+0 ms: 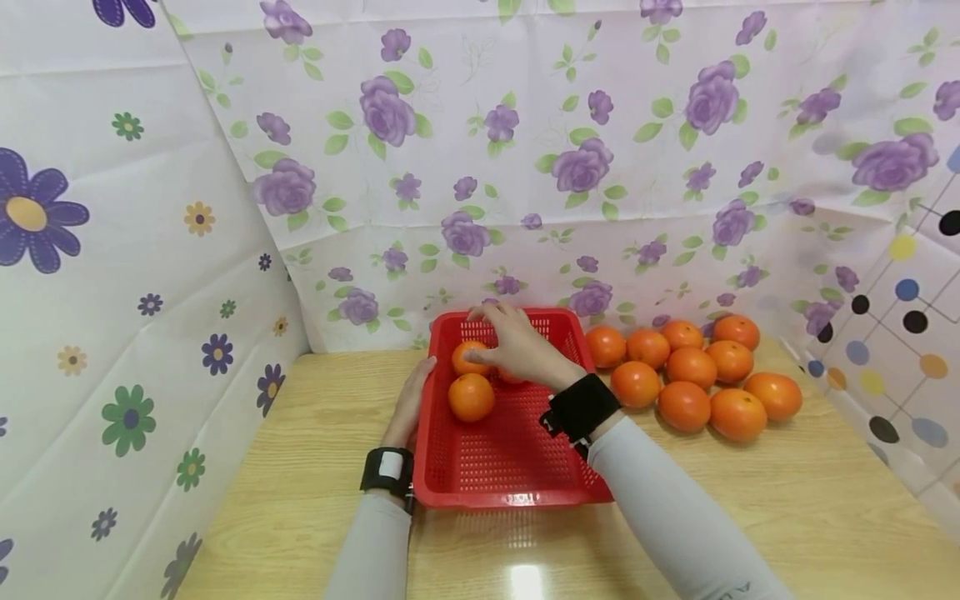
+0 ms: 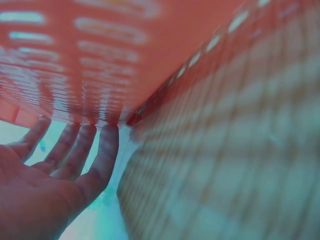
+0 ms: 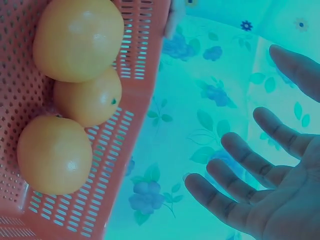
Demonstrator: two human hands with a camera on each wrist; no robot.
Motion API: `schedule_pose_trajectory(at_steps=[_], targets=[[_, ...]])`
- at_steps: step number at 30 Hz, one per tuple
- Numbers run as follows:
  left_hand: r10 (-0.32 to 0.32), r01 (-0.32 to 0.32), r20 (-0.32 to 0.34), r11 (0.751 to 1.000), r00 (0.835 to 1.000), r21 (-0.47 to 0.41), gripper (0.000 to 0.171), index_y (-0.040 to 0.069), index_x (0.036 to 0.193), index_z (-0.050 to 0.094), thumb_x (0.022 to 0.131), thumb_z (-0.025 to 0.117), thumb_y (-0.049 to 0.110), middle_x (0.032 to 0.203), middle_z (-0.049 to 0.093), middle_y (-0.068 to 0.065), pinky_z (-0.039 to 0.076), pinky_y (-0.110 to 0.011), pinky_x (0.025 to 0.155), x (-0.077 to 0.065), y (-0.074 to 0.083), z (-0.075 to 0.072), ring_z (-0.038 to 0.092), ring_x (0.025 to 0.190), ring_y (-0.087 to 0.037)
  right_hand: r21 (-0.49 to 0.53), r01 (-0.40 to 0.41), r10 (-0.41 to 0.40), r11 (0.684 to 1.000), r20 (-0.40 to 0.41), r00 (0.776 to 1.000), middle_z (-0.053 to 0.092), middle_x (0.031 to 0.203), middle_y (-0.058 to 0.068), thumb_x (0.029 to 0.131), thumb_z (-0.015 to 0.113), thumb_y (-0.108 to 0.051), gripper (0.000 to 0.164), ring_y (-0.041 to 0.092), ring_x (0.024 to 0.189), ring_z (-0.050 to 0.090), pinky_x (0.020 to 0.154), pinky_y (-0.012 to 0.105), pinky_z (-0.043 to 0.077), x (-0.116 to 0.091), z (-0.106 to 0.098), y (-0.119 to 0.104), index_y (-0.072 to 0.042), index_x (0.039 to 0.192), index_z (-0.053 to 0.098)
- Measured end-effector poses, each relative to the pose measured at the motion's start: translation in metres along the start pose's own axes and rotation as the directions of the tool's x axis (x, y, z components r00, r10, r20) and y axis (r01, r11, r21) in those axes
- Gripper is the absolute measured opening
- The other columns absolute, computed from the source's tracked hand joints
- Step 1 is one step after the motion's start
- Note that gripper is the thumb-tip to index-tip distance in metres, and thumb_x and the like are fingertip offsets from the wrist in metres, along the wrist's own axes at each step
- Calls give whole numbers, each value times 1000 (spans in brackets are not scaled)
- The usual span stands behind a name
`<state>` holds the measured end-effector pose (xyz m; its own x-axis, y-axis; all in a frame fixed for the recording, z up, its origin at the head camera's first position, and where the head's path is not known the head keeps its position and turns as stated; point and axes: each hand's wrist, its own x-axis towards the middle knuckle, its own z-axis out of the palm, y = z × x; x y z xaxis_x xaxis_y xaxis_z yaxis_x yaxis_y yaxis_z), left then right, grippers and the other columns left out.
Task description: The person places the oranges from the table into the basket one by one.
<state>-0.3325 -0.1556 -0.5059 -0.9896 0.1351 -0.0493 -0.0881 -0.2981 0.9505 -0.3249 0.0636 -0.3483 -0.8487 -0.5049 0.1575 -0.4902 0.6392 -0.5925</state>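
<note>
A red plastic basket (image 1: 517, 500) with slotted walls stands on the table. Inside lie three oranges, grouped toward its far left: a near orange (image 1: 471, 397), another orange (image 1: 465, 357) behind it, and a third orange (image 3: 54, 155), mostly covered by my right hand in the head view. My left hand (image 1: 408, 404) rests along the basket's left outer wall, its fingertips touching the slotted side with the fingers fairly straight. Over the far part of the basket hovers my right hand (image 1: 517, 346), fingers spread, holding nothing; the right wrist view shows it apart from the fruit.
Right of the basket, a cluster of several oranges (image 1: 690, 367) sits on the wooden table (image 1: 817, 500), the nearest close to the basket's wall. A flowered sheet (image 1: 480, 183) hangs behind; other patterned sheets flank both sides.
</note>
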Motion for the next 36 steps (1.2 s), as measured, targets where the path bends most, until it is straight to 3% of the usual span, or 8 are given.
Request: schedule_pose_trajectory(at_steps=[10,15,22,29,36], targets=[[12,-12,-4,1000,1000,14,62,15,156,40,107,50,52,154,47,-14,54,-39,101,2,-1,-1,48,139,-33,47,-9,11,999,-30,999,49,148,14,95,78,-34,57,36,137,42,112,58,43,-5,-7,1,-12,142,54],[11,-11,-10,1000,1000,18,62,16,156,41,106,50,53,153,48,-12,53,-42,103,2,-2,-1,49,138,-31,71,-15,18,997,-43,999,47,150,15,94,78,-38,62,38,138,42,112,59,42,-7,-11,3,-11,145,53],[-3,3,-4,1000,1000,12,63,19,157,40,106,50,55,153,49,-10,51,-46,107,2,-3,-1,49,138,-29,113,10,1,994,-96,995,51,142,14,96,78,-33,57,36,134,47,111,57,44,-16,-23,2,-11,143,53],[-8,8,-16,1000,1000,18,62,17,156,40,106,50,54,154,48,-10,50,-45,107,2,-2,-1,49,139,-29,123,65,-38,990,-205,978,54,139,19,95,79,-26,57,36,130,49,109,56,43,-32,-45,1,-6,142,54],[-9,9,-7,1000,1000,15,62,20,156,41,106,49,55,153,50,-10,53,-44,103,0,-1,1,53,135,-26,185,57,-3,981,-276,961,49,142,16,96,78,-26,58,33,131,45,111,55,42,-59,-66,14,-11,145,51]])
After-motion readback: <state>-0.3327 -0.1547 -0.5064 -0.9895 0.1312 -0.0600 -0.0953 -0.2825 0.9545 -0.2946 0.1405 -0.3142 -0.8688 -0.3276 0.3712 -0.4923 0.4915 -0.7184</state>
